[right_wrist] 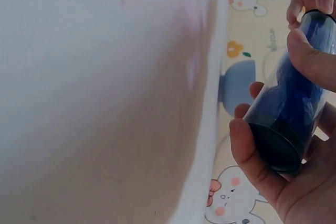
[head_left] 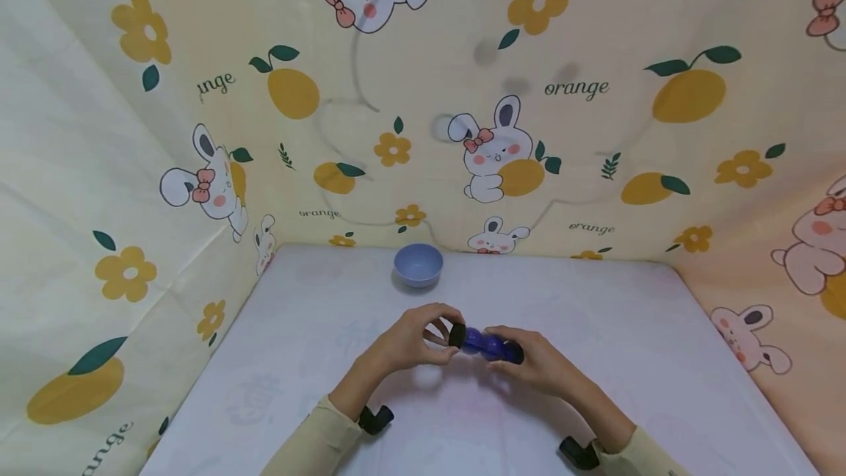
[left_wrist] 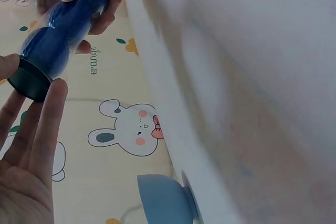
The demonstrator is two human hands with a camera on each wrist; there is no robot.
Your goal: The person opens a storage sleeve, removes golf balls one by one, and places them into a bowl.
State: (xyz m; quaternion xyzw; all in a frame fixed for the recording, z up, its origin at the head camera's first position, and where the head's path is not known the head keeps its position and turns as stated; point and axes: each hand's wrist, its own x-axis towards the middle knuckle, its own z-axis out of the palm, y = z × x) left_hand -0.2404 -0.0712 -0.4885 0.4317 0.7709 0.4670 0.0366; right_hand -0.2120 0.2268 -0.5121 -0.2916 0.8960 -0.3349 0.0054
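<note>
Blue tube: a clear tube (head_left: 487,344) full of dark blue stuff, pinched at the middle like an hourglass and capped black at both ends, was held level between the two hands, just above the white table (head_left: 595,329).
Left hand: the left hand (head_left: 408,340) pinched the tube's left cap between thumb and fingertips (left_wrist: 52,98), the fingers long and only lightly bent, touching the cap's rim rather than wrapping it.
Right hand: the right hand (head_left: 538,362) curled round the tube's right half, the thumb over the top and the fingers beneath, with the black end cap sitting against the palm.
Grip advice: judging from the hold, the right hand did the carrying and the left only steadied; keeping the tube level and the left fingertips square on the cap should stop it rolling or slipping out.
Tube contents: blue filled the tube almost from cap to cap; whether liquid, gel or grains could not be told.
Bowl: beyond the fingertips, well apart from them, a light blue bowl (head_left: 418,264) stood upright near the far edge of the table; nothing showed inside it.
Backdrop: behind the bowl hung a yellow cloth (head_left: 595,131) printed with rabbits, oranges and flowers.
</note>
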